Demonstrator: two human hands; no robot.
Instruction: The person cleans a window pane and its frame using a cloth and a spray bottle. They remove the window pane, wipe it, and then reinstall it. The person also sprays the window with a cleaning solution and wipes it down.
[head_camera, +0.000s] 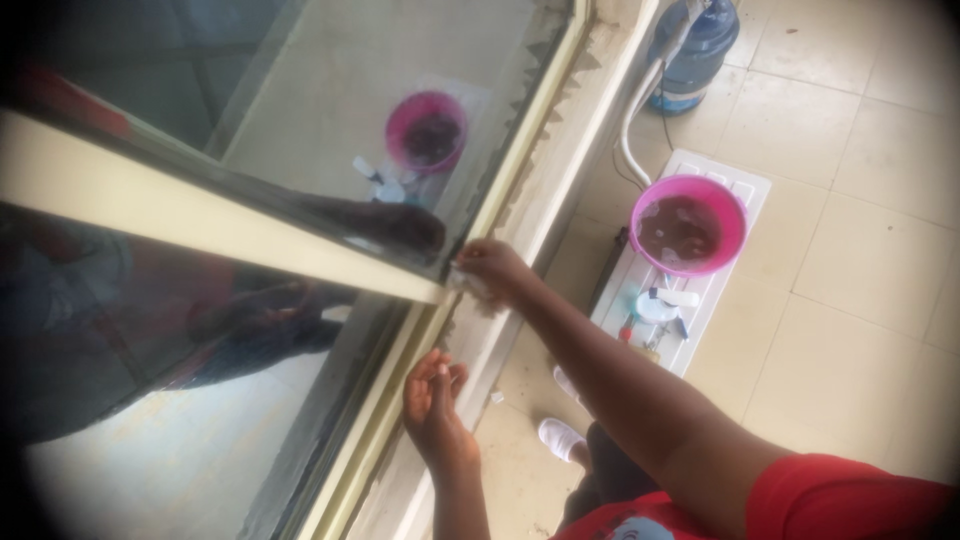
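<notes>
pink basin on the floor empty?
No. The pink basin on the white board holds dark liquid with some foam at its edge.

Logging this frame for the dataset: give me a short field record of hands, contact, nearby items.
right hand: pressed with a small pale cloth against the window frame
left hand: open, empty, near the lower frame, touching nothing clearly
window glass: dark, reflects the basin
pink basin: on a white board on the floor, holds dark water
blue water bottle: stands beyond the board
small bottles: on the board, near the basin
</notes>
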